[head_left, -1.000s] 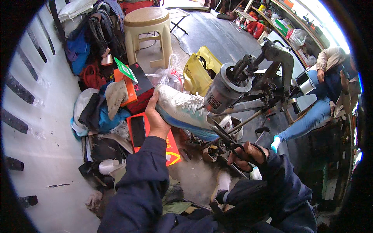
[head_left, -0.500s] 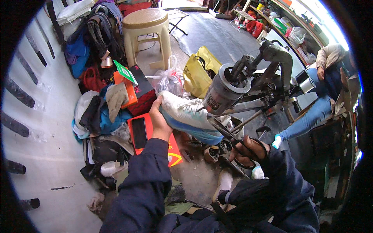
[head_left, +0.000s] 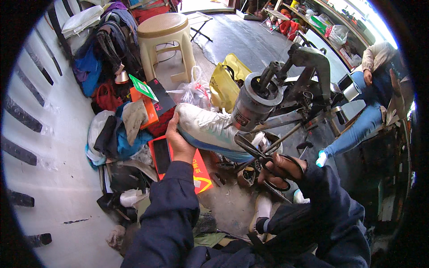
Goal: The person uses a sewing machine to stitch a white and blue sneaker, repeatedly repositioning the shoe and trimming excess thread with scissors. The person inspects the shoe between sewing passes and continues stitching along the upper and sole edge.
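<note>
My left hand [head_left: 178, 140] holds a white sneaker [head_left: 210, 129] with a blue sole, my fingers wrapped around its heel end. The sneaker lies on its side, and its toe end goes under the round grey head of a shoe stitching machine [head_left: 277, 98]. My right hand [head_left: 286, 169] is closed on the handles of black scissors [head_left: 259, 156], with my fingers through the loops. The scissor blades point up and to the left and meet the sneaker at its blue sole, just below the machine. I cannot tell if the blades are open or shut. Just below the sneaker, under my left wrist, a dark phone [head_left: 161, 154] lies on an orange box [head_left: 199, 172]. To the left of the sneaker is a pile of clothes and bags [head_left: 116, 129], with an orange and black box [head_left: 154, 100] on top. Behind the sneaker sits a clear plastic bag [head_left: 194, 91], and beside that bag a yellow bag [head_left: 225, 80]. Farther back, well away from the sneaker, stands a tan plastic stool [head_left: 167, 38]. Far to the right of the sneaker, past the machine, another person in blue jeans [head_left: 357, 129] sits with one leg out.
</note>
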